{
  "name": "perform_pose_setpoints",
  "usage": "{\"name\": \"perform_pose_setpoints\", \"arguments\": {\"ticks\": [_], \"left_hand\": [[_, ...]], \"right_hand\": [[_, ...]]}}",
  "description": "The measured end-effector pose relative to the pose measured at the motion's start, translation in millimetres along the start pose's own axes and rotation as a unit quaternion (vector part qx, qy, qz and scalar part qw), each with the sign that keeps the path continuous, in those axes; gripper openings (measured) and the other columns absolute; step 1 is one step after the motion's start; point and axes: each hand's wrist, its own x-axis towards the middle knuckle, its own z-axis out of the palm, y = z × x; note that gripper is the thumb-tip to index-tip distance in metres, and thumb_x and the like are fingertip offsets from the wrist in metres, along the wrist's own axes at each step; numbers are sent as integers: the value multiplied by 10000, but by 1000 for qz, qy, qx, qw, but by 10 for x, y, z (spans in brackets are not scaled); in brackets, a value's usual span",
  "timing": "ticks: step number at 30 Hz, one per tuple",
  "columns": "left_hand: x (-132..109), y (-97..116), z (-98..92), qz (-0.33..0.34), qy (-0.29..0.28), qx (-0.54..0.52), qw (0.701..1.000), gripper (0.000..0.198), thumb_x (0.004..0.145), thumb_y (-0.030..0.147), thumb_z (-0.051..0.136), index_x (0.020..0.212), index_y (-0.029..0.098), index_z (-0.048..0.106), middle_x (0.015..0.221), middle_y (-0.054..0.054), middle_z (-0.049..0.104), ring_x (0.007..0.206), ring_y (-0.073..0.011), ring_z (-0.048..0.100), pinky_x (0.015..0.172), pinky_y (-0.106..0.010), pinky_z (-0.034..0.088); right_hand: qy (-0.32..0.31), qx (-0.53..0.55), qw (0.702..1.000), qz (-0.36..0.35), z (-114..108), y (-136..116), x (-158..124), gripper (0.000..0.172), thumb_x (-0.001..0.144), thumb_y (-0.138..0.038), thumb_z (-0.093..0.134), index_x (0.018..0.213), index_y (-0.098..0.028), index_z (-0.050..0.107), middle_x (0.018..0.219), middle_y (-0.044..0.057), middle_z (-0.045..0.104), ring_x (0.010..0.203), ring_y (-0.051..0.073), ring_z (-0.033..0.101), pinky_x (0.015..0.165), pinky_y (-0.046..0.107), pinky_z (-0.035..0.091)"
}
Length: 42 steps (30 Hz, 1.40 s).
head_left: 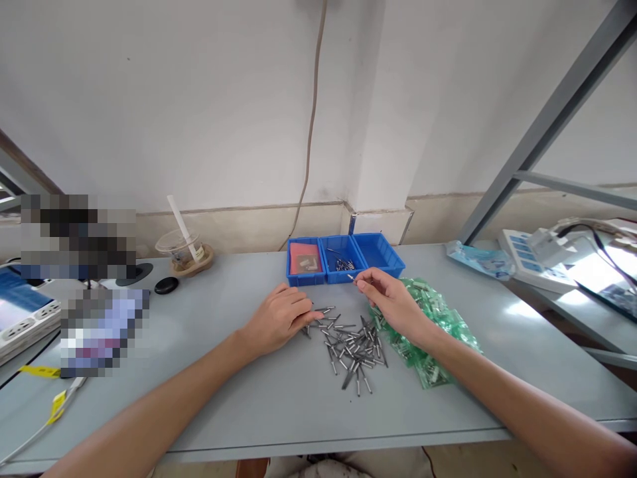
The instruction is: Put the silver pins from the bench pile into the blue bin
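My right hand (391,299) is closed in a pinch around a small metal pin (351,277), its tip pointing left at the near side of the middle blue bin (343,277). Several similar pins (344,265) lie inside that bin. On the table is a loose pile of metal pins (351,348), each with a thick silver part and a thinner dark part. My left hand (279,317) rests at the pile's left edge with its fingers curled together; what they hold, if anything, is hidden. Green plastic bags (432,332) of small parts lie under and beside my right wrist.
The left blue bin (306,279) holds a reddish packet (302,255). Another blue bin (377,251) adjoins on the right. A lidded cup with a straw (182,245), a black round object (166,285) and a power strip (30,325) stand left. A blue-white packet (480,259) lies right.
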Motion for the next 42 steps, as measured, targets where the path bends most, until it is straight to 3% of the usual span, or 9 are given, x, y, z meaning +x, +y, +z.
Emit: {"name": "perform_pose_setpoints", "arguments": {"ticks": [10, 23, 31, 36, 42], "left_hand": [[-6, 5, 19, -13, -5, -2, 1000, 428, 1129, 357, 475, 736, 197, 526, 710, 3, 560, 677, -160, 496, 720, -332, 393], [12, -11, 25, -11, 54, 37, 998, 431, 1119, 330, 516, 711, 197, 473, 705, 4, 545, 684, -160, 456, 715, -335, 377], [-4, -27, 53, -12, 28, 37, 999, 420, 1116, 357, 522, 731, 194, 494, 730, -6, 562, 710, -166, 474, 716, -328, 381], [-3, -18, 49, -9, 22, 45, 999, 417, 1110, 360, 537, 731, 189, 510, 712, -5, 559, 710, -165, 462, 709, -323, 376], [-5, -32, 54, -6, 31, 51, 998, 429, 1105, 341, 548, 707, 188, 501, 671, 2, 567, 708, -165, 464, 718, -318, 377]], "right_hand": [[-3, -6, 1000, -1, 0, 0, -3, 316, 1030, -560, 543, 1045, -266, 660, 757, -11, 497, 666, 182, 452, 578, 309, 366], [-2, 6, 1000, 3, 3, 0, 4, 291, 1022, -542, 567, 1035, -267, 660, 755, -16, 505, 663, 176, 447, 573, 307, 350], [-3, 3, 1000, 7, 2, -5, 2, 287, 1030, -534, 559, 1035, -263, 653, 771, -7, 514, 672, 179, 458, 579, 307, 356], [-8, 51, 998, 18, 4, -14, 5, 342, 1040, -556, 537, 954, -236, 621, 866, 17, 581, 691, 160, 476, 611, 298, 388], [-27, 182, 979, 83, -11, 5, 6, 435, 1007, -618, 598, 847, -214, 593, 764, -17, 488, 663, 135, 442, 641, 284, 383]]}}
